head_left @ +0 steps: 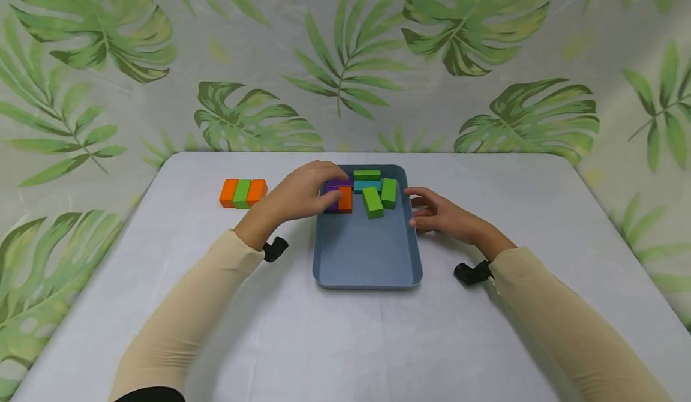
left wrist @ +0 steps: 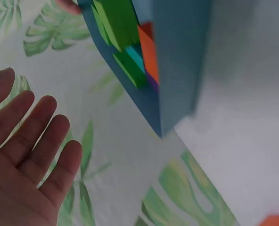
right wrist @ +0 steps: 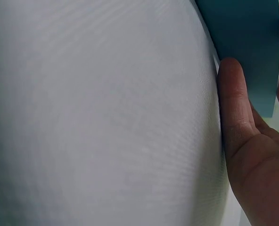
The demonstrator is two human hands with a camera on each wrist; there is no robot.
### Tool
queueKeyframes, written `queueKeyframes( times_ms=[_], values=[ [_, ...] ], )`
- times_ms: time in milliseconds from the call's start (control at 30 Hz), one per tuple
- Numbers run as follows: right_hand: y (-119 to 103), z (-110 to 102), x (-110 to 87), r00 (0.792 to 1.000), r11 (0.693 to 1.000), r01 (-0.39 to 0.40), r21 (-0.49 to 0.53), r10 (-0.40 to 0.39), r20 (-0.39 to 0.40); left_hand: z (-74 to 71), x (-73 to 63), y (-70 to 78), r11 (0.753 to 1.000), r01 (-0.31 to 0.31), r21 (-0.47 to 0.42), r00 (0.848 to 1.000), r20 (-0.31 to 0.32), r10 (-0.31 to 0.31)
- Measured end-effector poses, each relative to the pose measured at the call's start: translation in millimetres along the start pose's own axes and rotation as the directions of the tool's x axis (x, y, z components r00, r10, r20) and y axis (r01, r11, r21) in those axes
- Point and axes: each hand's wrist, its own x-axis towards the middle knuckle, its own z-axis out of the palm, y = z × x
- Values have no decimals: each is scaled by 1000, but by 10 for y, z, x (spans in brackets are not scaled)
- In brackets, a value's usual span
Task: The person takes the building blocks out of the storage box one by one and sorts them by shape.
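Observation:
A blue-grey tray (head_left: 367,252) lies on the table with colored blocks grouped at its far end. Among them are an orange block (head_left: 345,201), a purple block (head_left: 332,202), a teal block (head_left: 367,185) and three green ones, one leaning askew (head_left: 373,203). My left hand (head_left: 299,192) hovers over the tray's far left corner, partly covering the purple blocks. The left wrist view shows that hand (left wrist: 26,155) with fingers extended and nothing in them. On the other side, my right hand (head_left: 445,215) touches the tray's right wall, its thumb (right wrist: 233,94) along the outer side.
Left of the tray, an orange block (head_left: 228,193), a green block (head_left: 242,194) and another orange block (head_left: 257,191) stand side by side on the white-covered table (head_left: 324,342). A leaf-patterned cloth (head_left: 345,60) hangs behind the table's far edge.

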Motion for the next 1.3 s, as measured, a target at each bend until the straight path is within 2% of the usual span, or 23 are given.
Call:
queueKeyframes(
  times_ms=[100, 233, 433, 667, 800, 1000, 1067, 1300],
  values=[
    [2, 7, 11, 1000, 1000, 1, 6, -1, 1, 66, 93, 77, 1000, -15, -6, 1000, 27, 15],
    [5, 3, 8, 1000, 1000, -2, 7, 2, 1, 140, 215, 137, 1000, -5, 3, 997, 73, 5],
    [11, -9, 12, 1000, 1000, -7, 4, 7, 5, 251, 377, 99, 1000, 25, 11, 991, 134, -26],
    [3, -11, 27, 1000, 1000, -10, 9, 10, 20, 291, 467, 102, 996, 88, 16, 962, 257, -89],
    [-1, -16, 32, 1000, 1000, -15, 17, 15, 16, 301, 508, 113, 994, 104, 31, 952, 286, -109],
    [13, -38, 18, 1000, 1000, -11, 2, 11, 15, 331, 560, 103, 985, 158, 62, 923, 344, -170],
    [12, -32, 27, 1000, 1000, -11, 0, 11, 14, 339, 556, 84, 985, 164, 58, 922, 345, -174],
    [0, -14, 25, 1000, 1000, -14, 12, 14, 5, 331, 564, 59, 987, 160, 32, 933, 320, -162]
  ],
)
